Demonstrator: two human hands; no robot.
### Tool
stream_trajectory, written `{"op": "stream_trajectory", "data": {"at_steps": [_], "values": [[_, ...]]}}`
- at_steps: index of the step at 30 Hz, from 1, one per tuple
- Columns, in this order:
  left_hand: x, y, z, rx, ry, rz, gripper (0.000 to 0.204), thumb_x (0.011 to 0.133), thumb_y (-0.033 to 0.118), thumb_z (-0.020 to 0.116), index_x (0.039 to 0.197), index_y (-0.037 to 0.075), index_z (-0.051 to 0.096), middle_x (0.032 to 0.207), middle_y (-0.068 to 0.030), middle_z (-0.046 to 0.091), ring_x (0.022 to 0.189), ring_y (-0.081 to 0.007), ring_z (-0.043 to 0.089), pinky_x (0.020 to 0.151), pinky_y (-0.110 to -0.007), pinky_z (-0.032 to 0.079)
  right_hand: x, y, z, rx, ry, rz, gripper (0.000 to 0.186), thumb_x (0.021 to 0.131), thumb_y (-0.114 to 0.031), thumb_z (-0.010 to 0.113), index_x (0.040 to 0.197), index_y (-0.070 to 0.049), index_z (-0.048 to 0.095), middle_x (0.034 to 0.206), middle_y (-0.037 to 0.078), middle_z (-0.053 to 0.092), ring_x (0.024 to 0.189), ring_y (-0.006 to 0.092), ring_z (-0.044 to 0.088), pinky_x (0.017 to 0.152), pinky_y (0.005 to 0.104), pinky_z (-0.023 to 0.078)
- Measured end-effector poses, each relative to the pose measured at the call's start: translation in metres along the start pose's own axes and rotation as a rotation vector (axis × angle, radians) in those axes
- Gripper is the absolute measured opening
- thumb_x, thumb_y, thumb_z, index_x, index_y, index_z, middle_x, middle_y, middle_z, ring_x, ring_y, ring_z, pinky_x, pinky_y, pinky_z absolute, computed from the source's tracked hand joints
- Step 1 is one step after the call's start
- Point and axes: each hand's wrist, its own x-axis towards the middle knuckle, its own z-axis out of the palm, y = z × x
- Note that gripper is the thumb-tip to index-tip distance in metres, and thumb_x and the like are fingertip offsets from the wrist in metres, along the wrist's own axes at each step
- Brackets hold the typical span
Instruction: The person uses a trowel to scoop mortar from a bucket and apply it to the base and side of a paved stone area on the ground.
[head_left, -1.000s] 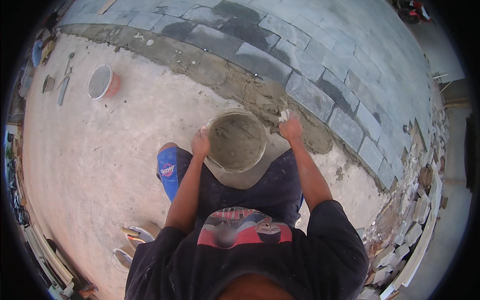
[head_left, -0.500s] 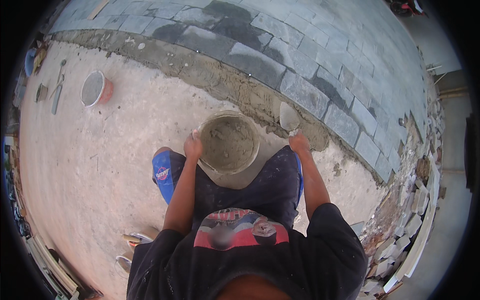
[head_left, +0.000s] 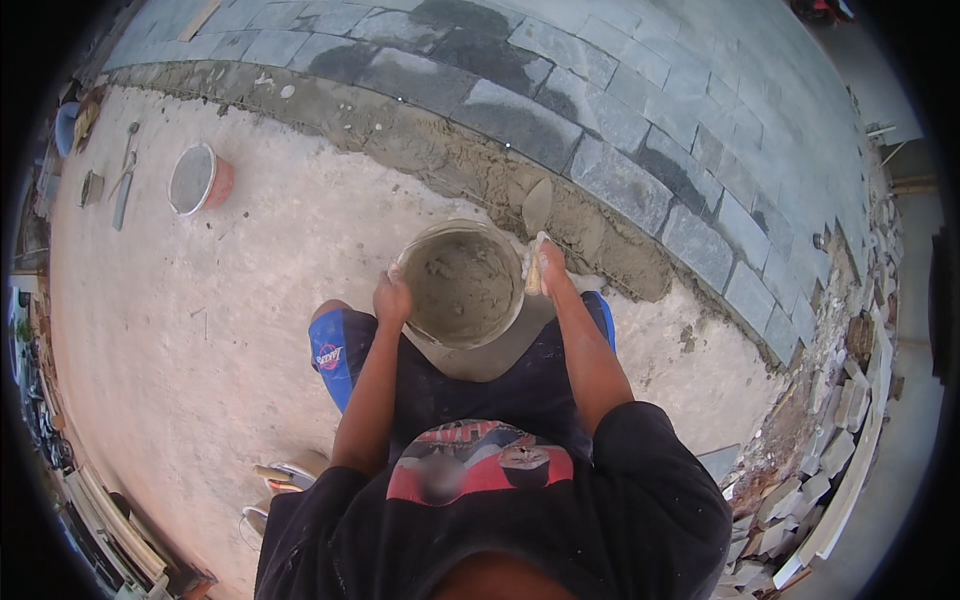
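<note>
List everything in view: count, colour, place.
Round mortar bucket: one, brown, between the knees
Pointed metal trowel: one, grey, right of it
Round bucket with grey contents: one, red, left floor
Cylindrical container: one, dark, far left
Slim hand tools: at least two, grey, far left
Rectangular stone slabs: many, grey, upper right
Mortar strip: one, brown, along slabs
Broken stone pieces: many, pale, lower right
Concrete floor: one, pale, left
Partly hidden containers: count unclear, greyish, lower left
Edge clutter: too blurred
Left hand: one, bare, at mortar bucket's rim
Right hand: one, bare, on trowel handle
Printed shirt: one, black, bottom centre
</note>
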Motion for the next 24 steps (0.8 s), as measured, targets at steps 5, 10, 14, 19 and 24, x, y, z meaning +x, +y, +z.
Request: {"op": "stream_trajectory", "data": {"at_steps": [5, 10, 14, 19, 24], "values": [[0.0, -0.008, -0.003, -0.002, -0.042, -0.013, 0.065, 0.1, 0.048, 0.033, 0.129, -0.008, 0.048, 0.117, -0.0351, 0.057, 0.112, -0.049, 0.054, 0.095, -0.051, 0.042, 0.021, -0.011, 0.017, -0.338, 0.089, -0.06, 0.03, 0.09, -0.036, 0.048, 0.093, -0.007, 0.056, 0.072, 0.012, 0.058, 0.059, 0.0267, 0.059, 0.051, 0.0429, 0.048], [-0.008, 0.012, -0.004, 0.01, -0.06, -0.031, 0.059, 0.1, 0.047, 0.033, 0.117, -0.006, 0.054, 0.109, -0.034, 0.06, 0.105, -0.0499, 0.056, 0.089, -0.054, 0.043, 0.045, -0.025, 0.017, -1.175, 0.192, -0.3, 0.043, 0.088, -0.034, 0.049, 0.105, 0.004, 0.06, 0.094, 0.027, 0.065, 0.089, 0.0434, 0.062, 0.076, 0.0486, 0.049], [-0.001, 0.011, -0.003, 0.019, -0.04, -0.041, 0.056, 0.1, 0.046, 0.034, 0.113, -0.004, 0.054, 0.105, -0.0332, 0.061, 0.102, -0.0502, 0.057, 0.086, -0.055, 0.044, 0.044, -0.052, 0.027, -1.285, 0.078, -0.254, 0.046, 0.086, -0.033, 0.05, 0.11, 0.005, 0.059, 0.11, 0.029, 0.062, 0.105, 0.0443, 0.058, 0.087, 0.0482, 0.045], [-0.011, 0.016, -0.006, 0.026, -0.009, -0.08, 0.056, 0.099, 0.047, 0.036, 0.113, -0.004, 0.053, 0.105, -0.0327, 0.061, 0.102, -0.0499, 0.057, 0.086, -0.054, 0.044, -0.005, -0.075, 0.011, -1.543, 0.052, -0.285, 0.046, 0.087, -0.034, 0.051, 0.114, 0.003, 0.058, 0.116, 0.027, 0.06, 0.11, 0.0413, 0.057, 0.092, 0.0479, 0.045], [-0.013, 0.009, -0.009, 0.027, 0.006, -0.098, 0.06, 0.098, 0.05, 0.037, 0.116, -0.006, 0.052, 0.108, -0.0314, 0.062, 0.105, -0.0487, 0.057, 0.089, -0.053, 0.044, -0.033, -0.084, 0.028, -1.696, 0.035, -0.193, 0.044, 0.088, -0.034, 0.051, 0.115, 0.001, 0.056, 0.116, 0.026, 0.061, 0.111, 0.0406, 0.057, 0.094, 0.0474, 0.045]]}}
